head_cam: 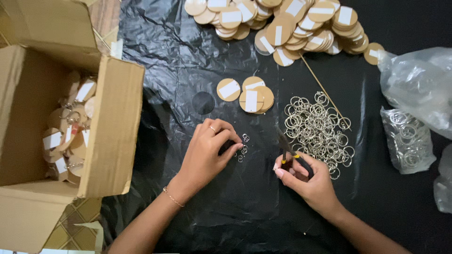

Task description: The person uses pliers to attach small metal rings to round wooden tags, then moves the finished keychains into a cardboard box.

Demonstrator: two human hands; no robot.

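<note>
Head view: left hand (207,153) pinches small jump rings (242,146) on the black-covered worktop (179,56); right hand (306,181) grips pliers (286,146). Cardboard box (115,127), left, holds several finished keychains (70,127). Large far pile of wooden discs (282,23) and near-right heap of split rings (318,127) remain unassembled.

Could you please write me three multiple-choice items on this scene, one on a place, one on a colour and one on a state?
1. Where does the cardboard box sit?
A. left of the hands
B. right of the hands
C. between the hands

2. What colour is the sheet under the work?
A. white
B. black
C. red

3. What does the right hand hold?
A. nothing
B. a wooden disc
C. pliers

Answers:
1 A: the box stands at the left edge, beyond the left hand.
2 B: the plastic sheet is shiny black.
3 C: its fingers close on the pliers' handles beside the metal rings.
</note>
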